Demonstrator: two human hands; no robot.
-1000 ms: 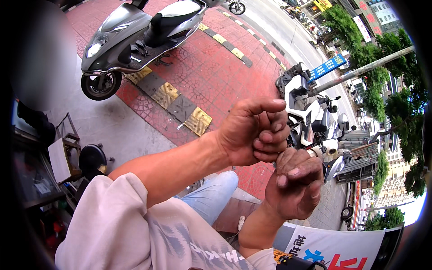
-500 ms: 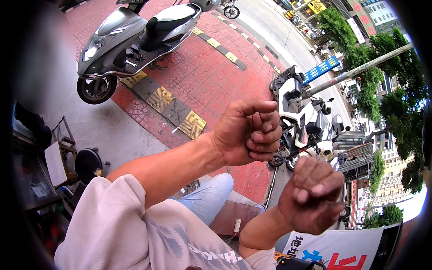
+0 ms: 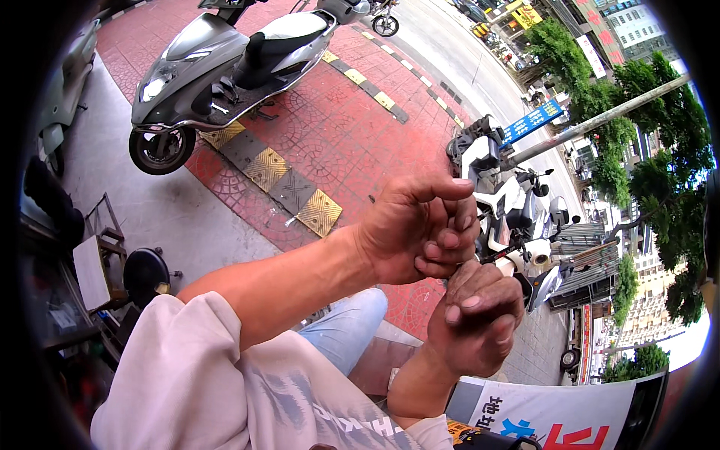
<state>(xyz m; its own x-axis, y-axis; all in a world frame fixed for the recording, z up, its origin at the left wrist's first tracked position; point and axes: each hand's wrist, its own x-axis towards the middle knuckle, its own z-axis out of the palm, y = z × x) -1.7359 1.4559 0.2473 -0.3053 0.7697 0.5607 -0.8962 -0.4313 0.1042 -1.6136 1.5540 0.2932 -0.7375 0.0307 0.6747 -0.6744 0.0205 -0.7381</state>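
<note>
My left hand [image 3: 426, 229] is raised in mid-view, its fingers curled in toward the palm and the thumb stretched over them. Nothing shows in it. Just below and to its right is my right hand [image 3: 480, 319], also curled, with dark smudges on the fingers and its thumb bent apart from them. No object is visible in this hand either. The knuckles of the right hand overlap or touch the lower fingers of the left; which of the two I cannot tell. Beneath my arms are my beige shirt [image 3: 187, 367] and a light blue trouser leg [image 3: 345, 322].
A grey scooter [image 3: 217, 67] stands ahead on red paving beside a black-and-yellow ramp [image 3: 266, 169]. White scooters [image 3: 517, 202] are parked at right by a pole [image 3: 600, 116]. A round black stool [image 3: 146, 274] is at left, a printed banner [image 3: 555, 412] at lower right.
My right hand has moved left and in against my left hand, which shifted slightly down. A grey blur at the upper left is gone, and a pale green scooter shows there.
</note>
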